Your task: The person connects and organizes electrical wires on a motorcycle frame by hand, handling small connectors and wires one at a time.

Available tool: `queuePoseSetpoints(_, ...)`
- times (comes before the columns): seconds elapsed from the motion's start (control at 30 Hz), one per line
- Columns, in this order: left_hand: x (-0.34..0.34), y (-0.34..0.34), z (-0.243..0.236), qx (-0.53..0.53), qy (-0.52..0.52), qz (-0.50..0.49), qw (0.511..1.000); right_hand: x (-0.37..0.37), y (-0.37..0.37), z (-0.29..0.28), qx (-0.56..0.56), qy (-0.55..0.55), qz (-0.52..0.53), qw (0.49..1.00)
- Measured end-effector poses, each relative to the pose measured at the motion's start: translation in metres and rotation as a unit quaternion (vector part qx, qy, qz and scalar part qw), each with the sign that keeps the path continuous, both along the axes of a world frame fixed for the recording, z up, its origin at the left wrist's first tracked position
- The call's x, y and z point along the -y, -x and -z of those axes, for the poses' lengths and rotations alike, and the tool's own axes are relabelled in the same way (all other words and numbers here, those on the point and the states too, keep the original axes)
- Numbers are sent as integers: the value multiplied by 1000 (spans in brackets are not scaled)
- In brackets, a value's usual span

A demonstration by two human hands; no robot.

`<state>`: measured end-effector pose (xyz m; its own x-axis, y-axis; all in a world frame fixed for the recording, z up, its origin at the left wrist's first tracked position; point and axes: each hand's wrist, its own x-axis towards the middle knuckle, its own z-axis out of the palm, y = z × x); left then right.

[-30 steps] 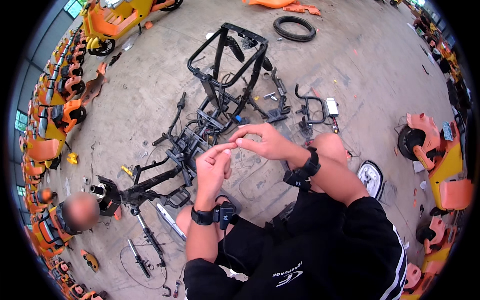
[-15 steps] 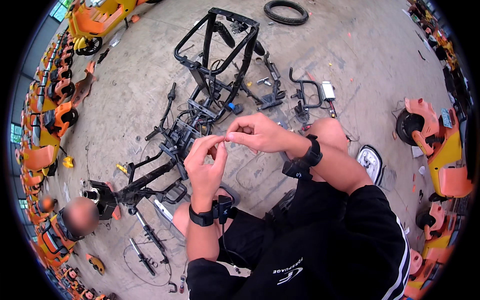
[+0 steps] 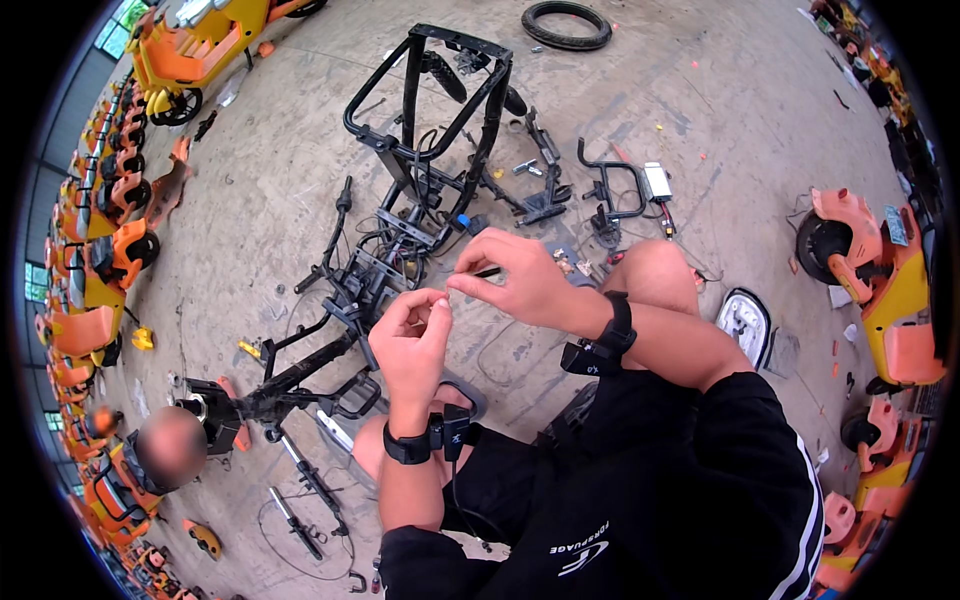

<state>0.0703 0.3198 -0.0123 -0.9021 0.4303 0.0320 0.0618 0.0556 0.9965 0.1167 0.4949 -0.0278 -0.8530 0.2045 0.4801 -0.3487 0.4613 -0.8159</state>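
Observation:
Both my hands are raised over the floor in front of my knees, fingertips almost meeting. My left hand (image 3: 412, 335) is closed in a pinch of thumb and forefinger; whatever sits in it is too small to make out. My right hand (image 3: 515, 283) is also pinched, just right of and slightly above the left. A thin dark piece (image 3: 487, 272) shows between its thumb and fingers, its kind unclear. Beyond the hands lies a stripped black scooter frame (image 3: 408, 150), with cables and brackets along its middle.
A loose tyre (image 3: 567, 40) lies at the far side. Right of the frame are a bent black tube rack (image 3: 622, 192) and a white box (image 3: 656, 181). Two fork tubes (image 3: 305, 487) lie at lower left. Orange-yellow scooters (image 3: 890, 290) stand along both sides; a person (image 3: 165, 450) is at left.
My fingertips have drawn slightly apart, the left hand shifting a little downward. A dark piece in my right hand has come into sight. The whole view has shifted slightly.

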Motion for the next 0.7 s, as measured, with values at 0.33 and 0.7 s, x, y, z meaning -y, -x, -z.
queuePoseSetpoints(0.33,-2,3,-1,129,-48,-39,990,9,1,4,-174,-117,41,977)
queuePoseSetpoints(0.7,-2,-2,14,-58,70,-13,996,6,2,8,-152,-179,63,970)
